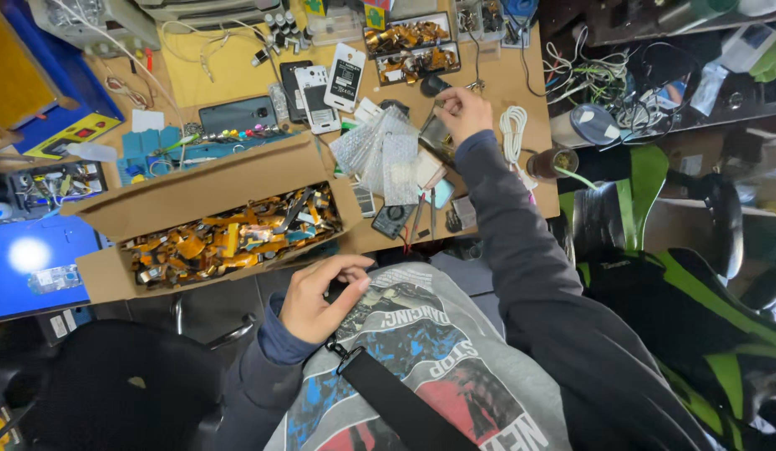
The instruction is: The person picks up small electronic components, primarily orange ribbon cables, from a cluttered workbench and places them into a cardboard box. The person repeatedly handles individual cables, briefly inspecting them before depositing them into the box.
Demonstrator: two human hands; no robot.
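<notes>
Left hand [315,298] curled at chest, right hand [463,111] outstretched over desk [505,79]

My right hand [463,113], upper centre, is hemmed by clear plastic bags [380,154] on its left, trays of orange parts [409,48] above and a white cable coil [513,134] at right, while my left hand [317,296], lower centre, has open room below the cardboard box [213,221].

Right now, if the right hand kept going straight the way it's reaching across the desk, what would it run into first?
Probably the clear trays of orange flex parts just past the right hand, which pinches a small part over the workbench. Height above the desk is hard to judge.
</notes>
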